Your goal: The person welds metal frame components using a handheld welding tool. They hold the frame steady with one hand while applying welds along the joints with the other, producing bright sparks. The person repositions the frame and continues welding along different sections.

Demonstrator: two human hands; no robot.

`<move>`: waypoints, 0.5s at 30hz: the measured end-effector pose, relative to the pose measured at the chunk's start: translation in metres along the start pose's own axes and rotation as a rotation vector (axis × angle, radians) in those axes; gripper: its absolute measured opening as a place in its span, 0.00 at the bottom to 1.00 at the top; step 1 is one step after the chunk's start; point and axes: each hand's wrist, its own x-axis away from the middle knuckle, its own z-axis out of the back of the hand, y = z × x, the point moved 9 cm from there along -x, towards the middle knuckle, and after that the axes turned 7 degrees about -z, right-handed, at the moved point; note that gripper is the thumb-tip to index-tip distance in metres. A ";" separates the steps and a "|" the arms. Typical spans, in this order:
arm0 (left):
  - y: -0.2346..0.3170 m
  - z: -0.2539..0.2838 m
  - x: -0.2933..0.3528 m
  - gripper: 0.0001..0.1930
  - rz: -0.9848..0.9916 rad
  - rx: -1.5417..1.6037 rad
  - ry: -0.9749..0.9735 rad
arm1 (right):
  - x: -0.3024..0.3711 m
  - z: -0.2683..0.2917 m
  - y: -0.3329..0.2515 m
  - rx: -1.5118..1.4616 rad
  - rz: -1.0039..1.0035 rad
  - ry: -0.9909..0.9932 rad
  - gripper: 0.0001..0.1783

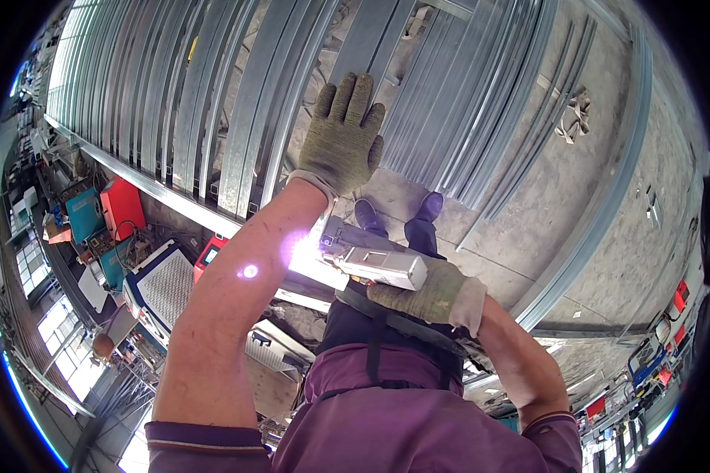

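My left hand (pixel 343 138), in an olive-green knit glove, lies palm down with its fingers stretched out on a flat grey metal bar (pixel 368 39). My right hand (pixel 442 293), gloved the same way, is wrapped round a handheld welding gun (pixel 386 268) with a silver box-shaped body, close in front of my waist. A bright white-violet glare (pixel 304 251) burns at the gun's tip and hides the spot where it meets the metal. That spot lies beside my left forearm, along the edge rail (pixel 166 197) of a frame of parallel metal bars (pixel 193 102).
Long thin metal profiles (pixel 457 94) lie side by side on the concrete floor, right of my left hand. Farther right are a crumpled cloth (pixel 573 116) and a long steel rail (pixel 635 126). A red box (pixel 123 208) and a white-framed cabinet (pixel 162 288) stand at left.
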 end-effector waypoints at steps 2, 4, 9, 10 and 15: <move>0.000 0.000 0.000 0.29 -0.001 0.002 -0.002 | 0.001 0.000 0.000 -0.017 -0.008 0.001 0.38; -0.001 -0.001 0.000 0.29 -0.002 0.004 -0.005 | 0.000 -0.001 0.002 -0.045 0.007 -0.001 0.39; -0.001 0.000 0.000 0.29 0.000 0.005 -0.007 | -0.001 -0.002 0.009 -0.052 0.016 0.018 0.40; 0.000 0.000 -0.001 0.29 0.000 0.002 -0.010 | -0.002 -0.002 0.010 -0.060 0.038 0.032 0.41; 0.000 0.000 -0.001 0.29 0.002 -0.002 -0.015 | 0.004 0.002 0.006 -0.033 -0.012 0.022 0.40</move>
